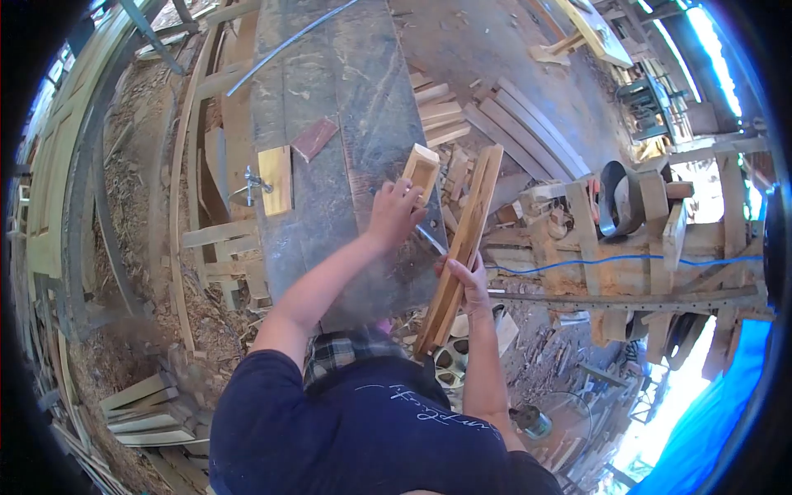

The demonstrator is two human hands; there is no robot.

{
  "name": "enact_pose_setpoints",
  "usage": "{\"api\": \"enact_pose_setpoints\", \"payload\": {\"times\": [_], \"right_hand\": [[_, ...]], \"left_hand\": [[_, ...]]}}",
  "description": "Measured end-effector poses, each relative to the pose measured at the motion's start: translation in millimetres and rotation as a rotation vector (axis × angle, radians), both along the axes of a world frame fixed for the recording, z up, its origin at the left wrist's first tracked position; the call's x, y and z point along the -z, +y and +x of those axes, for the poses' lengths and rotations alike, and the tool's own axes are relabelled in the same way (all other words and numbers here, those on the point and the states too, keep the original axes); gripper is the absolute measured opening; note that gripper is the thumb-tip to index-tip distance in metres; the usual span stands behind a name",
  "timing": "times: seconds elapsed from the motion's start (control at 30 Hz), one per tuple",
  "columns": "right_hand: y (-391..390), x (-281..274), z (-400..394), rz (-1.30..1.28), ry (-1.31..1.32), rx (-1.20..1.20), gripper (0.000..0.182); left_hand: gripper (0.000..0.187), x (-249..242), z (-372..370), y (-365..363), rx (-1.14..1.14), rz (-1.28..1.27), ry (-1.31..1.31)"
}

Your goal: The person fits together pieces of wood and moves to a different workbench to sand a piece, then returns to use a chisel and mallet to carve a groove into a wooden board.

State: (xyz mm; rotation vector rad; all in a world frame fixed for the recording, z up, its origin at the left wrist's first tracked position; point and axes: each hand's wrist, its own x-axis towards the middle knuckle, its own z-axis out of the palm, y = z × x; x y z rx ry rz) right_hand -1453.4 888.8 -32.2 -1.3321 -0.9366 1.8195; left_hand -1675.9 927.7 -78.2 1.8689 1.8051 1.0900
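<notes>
My left hand (393, 216) is wrapped round a short light wooden block (422, 171) above the dark bench. A slim, shiny metal strip (431, 239) runs from below my left fingers toward the long wooden piece; I cannot tell which hand holds it. My right hand (469, 279) grips the long, grooved wooden piece (459, 252), which slants along the bench's right edge, its near end close to my body. Farther left on the bench lie a yellowish wood block (275, 179) with a metal clamp-like fitting (251, 186) beside it, and a reddish-brown block (314, 139).
The dark bench top (309, 239) stretches away from me, a pale thin strip (289, 43) across its far end. Stacked boards (528, 124) and offcuts lie at right. A blue cord (577, 261) crosses a timber frame. Scrap wood (153, 412) covers the ground at lower left.
</notes>
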Motion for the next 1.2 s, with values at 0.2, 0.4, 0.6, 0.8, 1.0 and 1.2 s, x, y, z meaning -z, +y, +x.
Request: {"api": "enact_pose_setpoints", "payload": {"times": [0.2,0.4,0.6,0.8,1.0,1.2], "right_hand": [[-18.7,6.7,15.9,-0.111,0.136,0.118,0.059],[-17.3,10.5,19.7,-0.094,0.180,0.160,0.056],[-26.3,-13.3,33.8,-0.040,0.089,0.224,0.059],[-73.4,-1.8,90.3,0.112,-0.486,0.237,0.072],[-186.8,7.5,129.0,0.056,-0.991,0.129,0.088],[-329.9,49.0,164.4,-0.222,-1.073,0.084,0.075]], "left_hand": [[0.061,-5.5,18.9,-1.8,0.270,-0.063,0.301],[0.058,31.2,20.1,-22.4,0.509,-0.009,0.624],[0.040,13.3,11.7,-5.8,0.439,-0.198,0.097],[0.036,-3.2,3.8,30.6,0.249,-0.201,0.281],[0.024,16.8,-18.2,27.6,0.319,-0.137,0.310],[0.026,-3.6,0.5,-11.9,0.410,-0.130,0.359]]}}
